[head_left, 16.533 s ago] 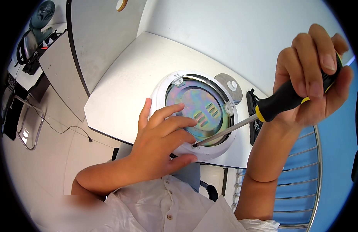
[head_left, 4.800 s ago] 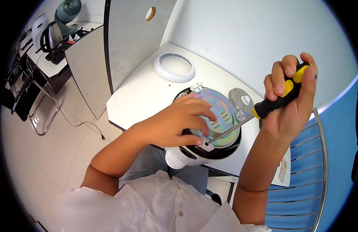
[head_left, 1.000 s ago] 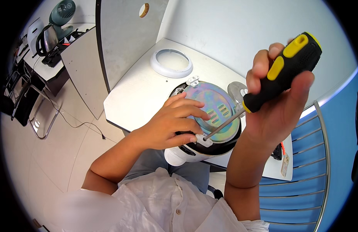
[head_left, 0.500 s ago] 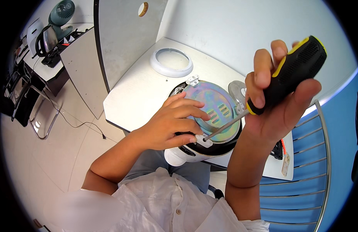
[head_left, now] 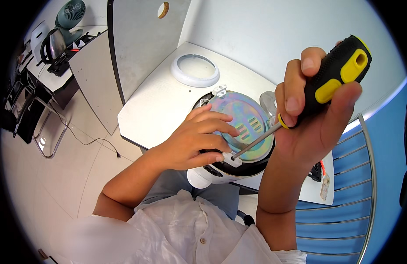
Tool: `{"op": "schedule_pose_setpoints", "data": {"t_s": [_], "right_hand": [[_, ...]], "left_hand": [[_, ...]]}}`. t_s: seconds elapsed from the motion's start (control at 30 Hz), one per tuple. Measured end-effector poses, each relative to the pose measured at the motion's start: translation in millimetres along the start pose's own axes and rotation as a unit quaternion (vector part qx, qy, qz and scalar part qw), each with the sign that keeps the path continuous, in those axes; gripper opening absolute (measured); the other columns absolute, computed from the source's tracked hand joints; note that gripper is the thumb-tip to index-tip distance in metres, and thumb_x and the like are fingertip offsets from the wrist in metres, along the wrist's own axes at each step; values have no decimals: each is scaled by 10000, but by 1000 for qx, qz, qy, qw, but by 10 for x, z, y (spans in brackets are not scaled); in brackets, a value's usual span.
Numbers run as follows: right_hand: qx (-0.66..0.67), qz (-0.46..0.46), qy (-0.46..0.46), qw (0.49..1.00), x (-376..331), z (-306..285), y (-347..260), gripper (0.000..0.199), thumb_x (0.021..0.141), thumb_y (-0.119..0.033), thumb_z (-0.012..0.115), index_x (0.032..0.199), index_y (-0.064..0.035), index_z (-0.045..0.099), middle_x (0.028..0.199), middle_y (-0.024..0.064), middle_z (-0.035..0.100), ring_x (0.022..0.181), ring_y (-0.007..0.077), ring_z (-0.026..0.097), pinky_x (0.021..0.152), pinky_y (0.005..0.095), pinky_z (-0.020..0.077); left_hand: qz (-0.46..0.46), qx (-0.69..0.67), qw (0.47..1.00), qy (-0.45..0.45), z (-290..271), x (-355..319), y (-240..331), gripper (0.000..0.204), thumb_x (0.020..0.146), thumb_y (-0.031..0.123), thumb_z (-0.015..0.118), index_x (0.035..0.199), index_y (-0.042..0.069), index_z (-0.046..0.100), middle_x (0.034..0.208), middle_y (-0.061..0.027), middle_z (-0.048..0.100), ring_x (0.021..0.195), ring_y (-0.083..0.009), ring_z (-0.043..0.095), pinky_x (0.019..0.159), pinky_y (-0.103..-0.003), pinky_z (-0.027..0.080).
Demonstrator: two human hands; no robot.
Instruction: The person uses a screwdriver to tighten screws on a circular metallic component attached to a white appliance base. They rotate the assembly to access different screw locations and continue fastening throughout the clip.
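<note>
A round white appliance body (head_left: 203, 176) lies at the near edge of a white table (head_left: 155, 110), showing an iridescent metal plate (head_left: 241, 116) with slots. My left hand (head_left: 192, 141) rests on its rim, fingers spread over the plate, fingertips beside a small white bracket (head_left: 233, 160). My right hand (head_left: 313, 114) grips a black and yellow screwdriver (head_left: 331, 75). Its metal shaft (head_left: 256, 141) slants down to the left, and the tip sits at that bracket.
A loose white ring (head_left: 194, 70) lies farther back on the table. A grey partition panel (head_left: 137, 39) stands to the left of the table. A small round metal piece (head_left: 268, 101) lies behind the appliance. At far left a side desk holds a kettle (head_left: 52, 44) and a fan (head_left: 71, 11).
My right hand has tilted the screwdriver handle and shifted its grip slightly. The tip stays at the bracket. The left hand has not moved.
</note>
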State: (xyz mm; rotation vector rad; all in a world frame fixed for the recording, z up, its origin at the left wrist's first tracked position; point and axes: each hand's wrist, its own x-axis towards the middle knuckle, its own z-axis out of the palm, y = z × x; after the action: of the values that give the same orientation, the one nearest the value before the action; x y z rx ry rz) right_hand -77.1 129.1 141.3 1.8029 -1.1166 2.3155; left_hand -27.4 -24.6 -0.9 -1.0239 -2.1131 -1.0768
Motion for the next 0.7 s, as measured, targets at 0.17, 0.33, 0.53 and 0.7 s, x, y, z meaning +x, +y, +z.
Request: {"op": "schedule_pose_setpoints", "data": {"t_s": [0.17,0.33,0.53,0.7], "right_hand": [[128,28,-108,985,54,-178,48,582,968,-429,471,1368,-28,336,973,85,502,724,135,489,567,265,472],[44,121,21,991,45,-95,-158,539,989,-387,430,1353,-1,336,1099,110,509,887,179,519,653,317,471],[-141,14,97,985,-27,162,-134,541,988,-418,423,1309,12,358,994,117,533,606,137,510,460,234,396],[45,41,-63,996,69,-2,-51,511,989,-419,420,1308,-20,407,920,72,524,594,124,469,501,256,398]], "left_hand": [[7,2,1000,2,10,5,-8,193,860,325,631,909,144,677,1158,-48,614,1233,-303,480,1083,-505,214],[3,0,1000,3,12,3,6,187,858,320,631,905,144,674,1166,-47,610,1237,-301,477,1081,-508,218],[3,10,1000,2,3,-5,-8,178,847,308,636,903,144,673,1169,-44,608,1239,-299,474,1081,-513,221],[4,6,1000,3,-1,-3,0,172,842,301,640,896,141,675,1164,-42,609,1237,-298,475,1080,-512,223]]}}
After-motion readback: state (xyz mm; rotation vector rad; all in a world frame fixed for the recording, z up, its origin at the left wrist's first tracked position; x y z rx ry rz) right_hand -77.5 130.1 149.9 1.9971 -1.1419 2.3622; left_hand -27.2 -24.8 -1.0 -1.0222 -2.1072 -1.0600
